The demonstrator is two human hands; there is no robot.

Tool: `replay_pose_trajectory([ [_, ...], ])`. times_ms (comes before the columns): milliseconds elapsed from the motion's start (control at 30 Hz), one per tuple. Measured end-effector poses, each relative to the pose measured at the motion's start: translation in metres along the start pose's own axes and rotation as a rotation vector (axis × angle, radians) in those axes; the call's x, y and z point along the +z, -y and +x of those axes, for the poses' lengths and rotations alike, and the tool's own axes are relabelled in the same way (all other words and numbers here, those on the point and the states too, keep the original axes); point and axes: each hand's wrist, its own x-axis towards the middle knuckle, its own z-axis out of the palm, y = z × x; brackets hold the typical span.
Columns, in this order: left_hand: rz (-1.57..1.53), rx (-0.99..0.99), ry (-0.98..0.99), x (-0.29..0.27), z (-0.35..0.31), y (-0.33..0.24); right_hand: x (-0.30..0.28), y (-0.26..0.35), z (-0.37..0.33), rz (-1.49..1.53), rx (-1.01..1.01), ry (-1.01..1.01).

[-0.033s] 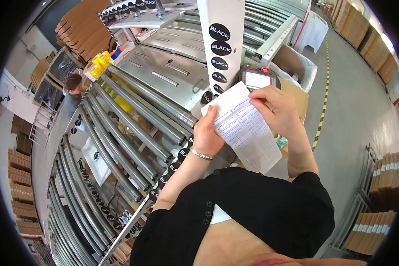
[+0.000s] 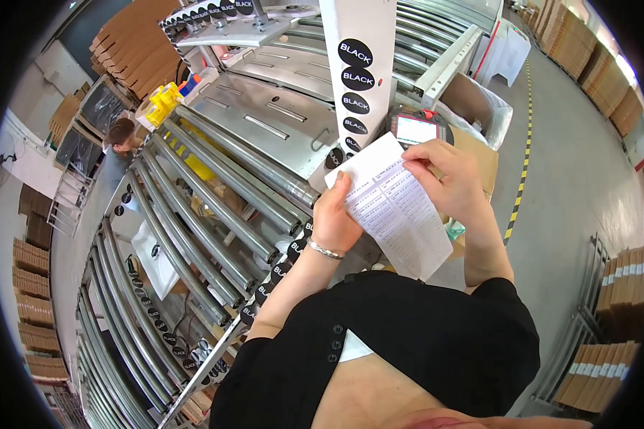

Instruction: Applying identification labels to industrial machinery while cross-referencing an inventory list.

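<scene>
A long white printed sheet (image 2: 399, 211), covered in rows of small text with a fold across its upper part, hangs between my two hands in front of my chest. My left hand (image 2: 334, 218) grips its left edge, the thumb lying on the upper face. At the upper right edge, my right hand (image 2: 447, 171) pinches the paper between thumb and fingers. The sheet's lower end droops toward my black shirt. Just beyond the paper sits a handheld device (image 2: 416, 129) with a lit screen and a dark and red casing.
A roller conveyor (image 2: 215, 236) runs along my left, with a metal plate (image 2: 265, 118) at its far end. A white post (image 2: 358, 71) rises ahead. Yellow tape rolls (image 2: 163, 100) stand near a crouching person (image 2: 119, 146). Cardboard stacks (image 2: 597, 379) line the right side.
The sheet's lower end has shifted very slightly to the left. Both hands keep their hold in the same place.
</scene>
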Motion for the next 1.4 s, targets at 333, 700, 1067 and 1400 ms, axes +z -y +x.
replay_pose_trajectory([
  [333,-0.057,-0.054,-0.092,-0.008,0.007,0.0,0.002,0.005,0.01,-0.219,-0.152,0.036],
  [700,-0.149,-0.078,-0.207,-0.024,0.006,-0.011,0.006,-0.053,0.148,0.303,0.084,-0.045],
  [1067,-0.045,-0.003,-0.301,-0.023,0.007,-0.02,0.036,-0.122,0.289,-0.131,0.009,-0.463],
  [1400,-0.101,0.0,-0.337,-0.024,0.012,-0.019,0.047,-0.126,0.3,-0.234,0.0,-0.503],
])
